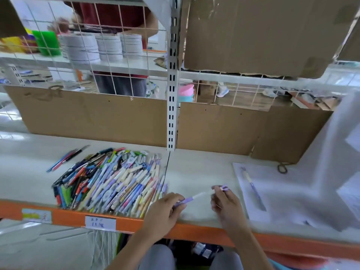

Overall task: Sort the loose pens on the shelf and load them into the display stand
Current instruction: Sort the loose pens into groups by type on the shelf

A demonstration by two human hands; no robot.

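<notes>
Both my hands work at the shelf (194,172) edge: left hand (165,209) fingers pinch a light, stiff purple pen (191,198); right hand (224,201) fingers pinch its cap (224,187). Loose pens (111,180) lie left; I'd grip mid-barrel.

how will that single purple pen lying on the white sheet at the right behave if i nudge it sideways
The purple pen looks slim and round, so a sideways nudge would probably roll it rather than slide it. It lies alone on the white sheet, which looks smooth, so little would stop it. It seems a rigid plastic barrel, likely light and stiff when lifted.
</notes>
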